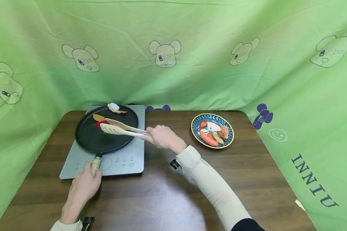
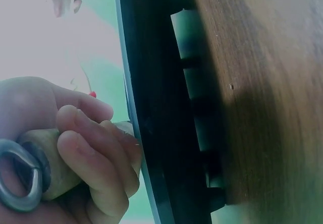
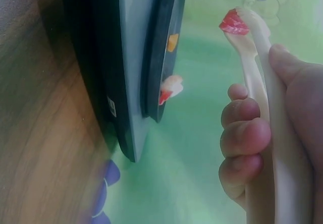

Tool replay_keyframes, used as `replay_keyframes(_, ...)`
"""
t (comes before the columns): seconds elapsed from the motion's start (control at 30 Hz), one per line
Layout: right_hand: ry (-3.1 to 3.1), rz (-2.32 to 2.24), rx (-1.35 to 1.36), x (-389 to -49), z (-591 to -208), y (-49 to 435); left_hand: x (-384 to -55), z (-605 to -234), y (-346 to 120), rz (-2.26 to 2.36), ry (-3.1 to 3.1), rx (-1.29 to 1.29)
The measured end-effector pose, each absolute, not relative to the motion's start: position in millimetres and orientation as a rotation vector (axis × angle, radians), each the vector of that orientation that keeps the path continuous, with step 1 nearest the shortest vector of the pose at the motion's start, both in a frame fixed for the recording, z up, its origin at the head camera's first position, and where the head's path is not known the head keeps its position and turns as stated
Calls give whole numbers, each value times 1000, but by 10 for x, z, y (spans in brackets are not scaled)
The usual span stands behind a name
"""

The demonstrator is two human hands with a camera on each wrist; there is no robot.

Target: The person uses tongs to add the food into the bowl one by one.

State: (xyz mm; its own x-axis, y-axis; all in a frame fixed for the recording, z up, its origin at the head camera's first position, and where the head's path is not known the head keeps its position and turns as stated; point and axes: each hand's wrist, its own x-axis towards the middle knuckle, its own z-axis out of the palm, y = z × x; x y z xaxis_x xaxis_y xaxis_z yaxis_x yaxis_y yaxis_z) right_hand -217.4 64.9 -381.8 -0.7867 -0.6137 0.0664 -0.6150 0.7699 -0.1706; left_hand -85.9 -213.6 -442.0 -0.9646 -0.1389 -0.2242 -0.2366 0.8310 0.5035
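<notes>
My left hand [image 1: 85, 186] grips the wooden handle [image 1: 95, 165] of a flat black frying pan [image 1: 104, 141] that sits on the cooktop. In the left wrist view, the handle's metal ring [image 2: 22, 176] sticks out behind my curled fingers. My right hand [image 1: 164, 138] holds cream tongs [image 1: 120, 130], their heads over the middle of the pan. Between the tong tips is a red piece of food [image 3: 235, 22] with pale streaks, raised above the pan in the right wrist view. A yellow-orange piece [image 1: 98, 117] and a white-and-pink shrimp-like piece [image 1: 114, 107] lie toward the pan's far side.
The pan rests on a grey induction cooktop [image 1: 137, 150] with touch controls at its front. To the right, a blue-patterned plate [image 1: 193, 128] holds a sausage [image 1: 208, 139] and several brownish food pieces. A green printed cloth [image 1: 191, 80] hangs around the wooden table [image 1: 162, 205].
</notes>
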Motion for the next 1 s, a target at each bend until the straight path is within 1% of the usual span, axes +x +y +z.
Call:
replay_keyframes(0.5, -2996, 174, 1027, -2180, -3806, 493, -855, -4422, -2143, 816, 2855, -267)
replay_keyframes(1.0, -3051, 121, 1006, -2279, -3792, 288, -870, -4425, -2144, 804, 2843, -281)
